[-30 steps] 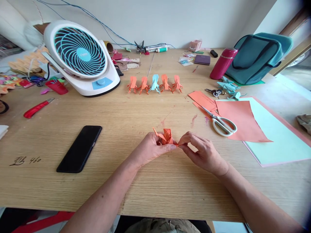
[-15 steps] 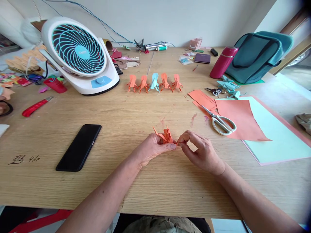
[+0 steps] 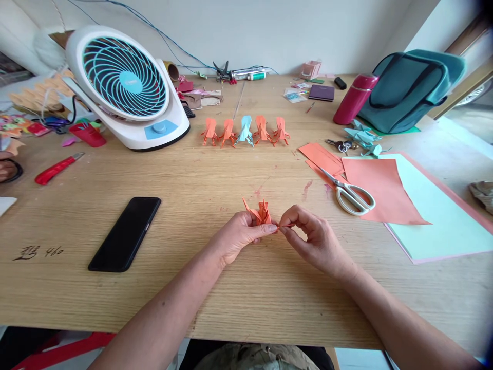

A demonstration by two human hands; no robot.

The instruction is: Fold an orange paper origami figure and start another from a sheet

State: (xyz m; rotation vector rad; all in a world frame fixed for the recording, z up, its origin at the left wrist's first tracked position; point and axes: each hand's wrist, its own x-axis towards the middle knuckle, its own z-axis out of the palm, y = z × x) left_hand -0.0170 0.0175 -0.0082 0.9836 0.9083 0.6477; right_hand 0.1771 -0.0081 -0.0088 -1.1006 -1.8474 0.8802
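An orange origami figure (image 3: 263,214) with thin pointed limbs is pinched in my left hand (image 3: 242,234), the thumb lying across its lower part. My right hand (image 3: 314,239) grips a slim limb of the same figure between thumb and forefinger, at its right side. Both hands are closed and held just above the wooden table (image 3: 223,308). Beyond them stands a row of folded paper figures: several orange ones (image 3: 261,129) and a light blue one (image 3: 245,130) in the middle. The underside of the held figure is hidden by my fingers.
To the right, white-handled scissors (image 3: 354,199) lie on orange paper (image 3: 385,185) over pale green sheets (image 3: 431,239). A black phone (image 3: 125,234) and a red cutter (image 3: 57,169) lie left. A fan (image 3: 154,128), a pink bottle (image 3: 354,100) and a teal bag (image 3: 404,97) stand farther back.
My right fingers have shifted slightly left along the limb, and more of it now shows between them. My left thumb has moved a little left and up with the figure.
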